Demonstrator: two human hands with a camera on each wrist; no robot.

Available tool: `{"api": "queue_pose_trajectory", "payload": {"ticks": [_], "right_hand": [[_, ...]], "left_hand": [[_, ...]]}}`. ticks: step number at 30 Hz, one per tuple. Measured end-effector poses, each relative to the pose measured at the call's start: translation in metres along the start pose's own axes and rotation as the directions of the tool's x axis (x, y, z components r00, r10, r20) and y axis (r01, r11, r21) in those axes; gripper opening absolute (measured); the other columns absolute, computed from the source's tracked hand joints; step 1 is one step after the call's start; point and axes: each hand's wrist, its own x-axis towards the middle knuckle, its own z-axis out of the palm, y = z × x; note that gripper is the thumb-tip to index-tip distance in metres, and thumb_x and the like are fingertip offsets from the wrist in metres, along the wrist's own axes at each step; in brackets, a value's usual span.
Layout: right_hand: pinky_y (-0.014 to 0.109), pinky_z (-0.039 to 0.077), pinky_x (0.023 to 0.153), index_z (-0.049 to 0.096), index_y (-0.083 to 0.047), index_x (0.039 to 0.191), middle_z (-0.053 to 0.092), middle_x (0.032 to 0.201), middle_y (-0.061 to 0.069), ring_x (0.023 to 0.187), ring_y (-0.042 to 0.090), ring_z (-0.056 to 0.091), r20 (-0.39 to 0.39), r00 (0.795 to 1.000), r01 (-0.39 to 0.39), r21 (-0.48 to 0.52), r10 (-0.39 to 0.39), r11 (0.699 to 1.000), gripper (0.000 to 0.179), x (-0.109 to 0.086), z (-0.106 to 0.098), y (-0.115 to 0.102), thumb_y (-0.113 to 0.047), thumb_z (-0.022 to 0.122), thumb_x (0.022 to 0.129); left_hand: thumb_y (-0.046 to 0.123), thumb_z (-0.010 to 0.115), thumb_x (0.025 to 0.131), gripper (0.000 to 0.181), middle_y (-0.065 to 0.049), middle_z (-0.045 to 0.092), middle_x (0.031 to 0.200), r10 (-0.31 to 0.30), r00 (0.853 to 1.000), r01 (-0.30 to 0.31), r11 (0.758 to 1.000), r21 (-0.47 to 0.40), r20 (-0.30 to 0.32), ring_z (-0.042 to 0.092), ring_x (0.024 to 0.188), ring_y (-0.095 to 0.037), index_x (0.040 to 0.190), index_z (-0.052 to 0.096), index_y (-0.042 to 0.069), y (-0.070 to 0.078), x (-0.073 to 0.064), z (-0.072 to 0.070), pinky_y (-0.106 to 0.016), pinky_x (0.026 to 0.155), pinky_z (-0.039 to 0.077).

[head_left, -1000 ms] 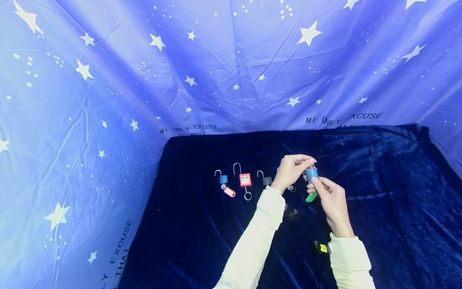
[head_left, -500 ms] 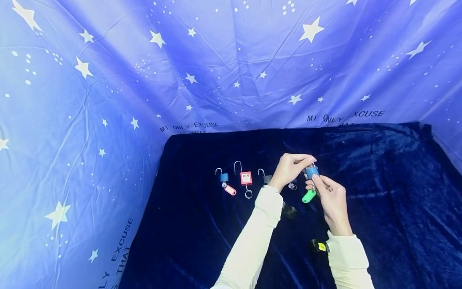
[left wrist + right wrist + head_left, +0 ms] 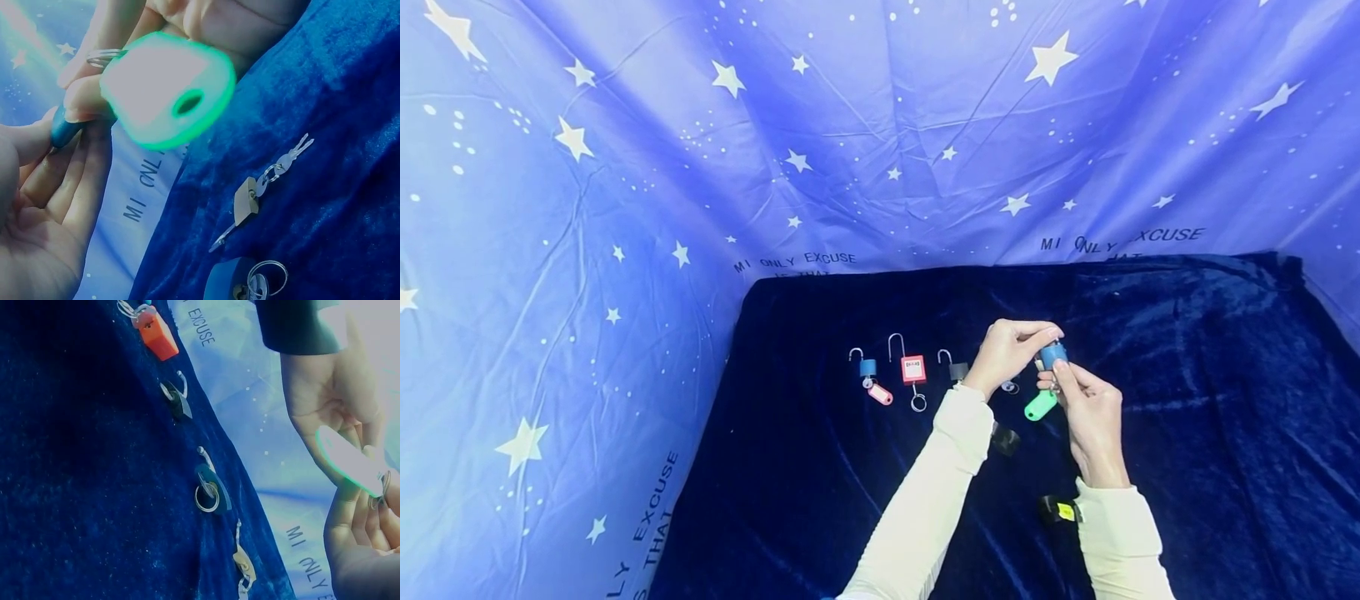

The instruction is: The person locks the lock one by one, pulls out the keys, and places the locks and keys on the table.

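Both hands meet at a blue padlock (image 3: 1053, 356) above the dark cloth in the head view. My left hand (image 3: 1011, 354) pinches it at the top, by the shackle, which the fingertips mostly hide. From below, my right hand (image 3: 1092, 417) grips the lower end with thumb and fingers. A green key tag (image 3: 1041, 406) hangs there on metal rings (image 3: 103, 57); whether a key sits in the lock is hidden. In the left wrist view only a blue edge of the lock shows between the fingers.
Padlocks with raised shackles lie in a row: a blue one (image 3: 867, 367) with a pink tag (image 3: 880, 394), a red one (image 3: 913, 369), a black one (image 3: 958, 371), another blue one (image 3: 215, 487) and a brass one (image 3: 246, 201) with keys. A starry curtain (image 3: 880, 133) stands behind.
The green tag has turned its broad face up and swung slightly left under the right hand. Both hands keep their hold on the blue padlock; the head view has shifted slightly.
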Motion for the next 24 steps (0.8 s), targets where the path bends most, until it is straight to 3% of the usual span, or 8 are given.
{"api": "queue_pose_trajectory", "payload": {"ticks": [6,15,20,24], "right_hand": [[0.016,0.055,0.074,0.072,0.0,0.114,0.075,0.077,-0.001,0.071,0.009,0.071,-0.015,1.0,-0.005,-0.007,0.005,1.0,0.032,-0.003,-0.0001,-0.0017,-0.024,0.069,0.093],[0.016,0.052,0.067,0.075,-0.006,0.103,0.074,0.073,-0.002,0.068,0.007,0.07,-0.027,1.0,-0.012,0.034,0.013,0.999,0.02,-0.0032,-0.0006,0.003,-0.022,0.069,0.094],[0.016,0.053,0.067,0.075,-0.007,0.1,0.074,0.073,-0.002,0.068,0.007,0.07,-0.031,0.999,-0.023,0.035,0.024,0.999,0.017,-0.0031,-0.0009,0.007,-0.022,0.068,0.094],[0.016,0.054,0.069,0.074,-0.004,0.102,0.074,0.075,-0.002,0.069,0.007,0.07,-0.037,0.999,-0.006,0.02,0.006,1.0,0.022,-0.0018,-0.0003,0.0064,-0.024,0.068,0.094]], "left_hand": [[0.036,0.066,0.095,0.024,0.006,0.077,0.098,-0.007,1.0,0.008,0.998,0.059,-0.013,0.061,0.083,0.015,0.108,0.079,0.02,0.003,-0.0031,0.0016,-0.007,0.072,0.046],[0.027,0.064,0.097,0.021,0.002,0.077,0.102,0.065,0.996,-0.069,0.996,0.065,0.063,0.063,0.084,0.015,0.106,0.078,0.014,0.0018,-0.0007,0.0005,-0.005,0.076,0.048],[0.033,0.064,0.097,0.021,0.007,0.077,0.096,0.018,0.997,-0.026,0.995,0.099,0.078,0.06,0.08,0.016,0.107,0.078,0.02,-0.0003,-0.0015,-0.0005,-0.007,0.073,0.045],[0.036,0.063,0.097,0.026,0.007,0.077,0.097,-0.011,0.998,0.006,0.998,0.061,0.068,0.064,0.08,0.012,0.114,0.076,0.021,-0.0025,-0.0027,0.0003,-0.013,0.078,0.049]]}}
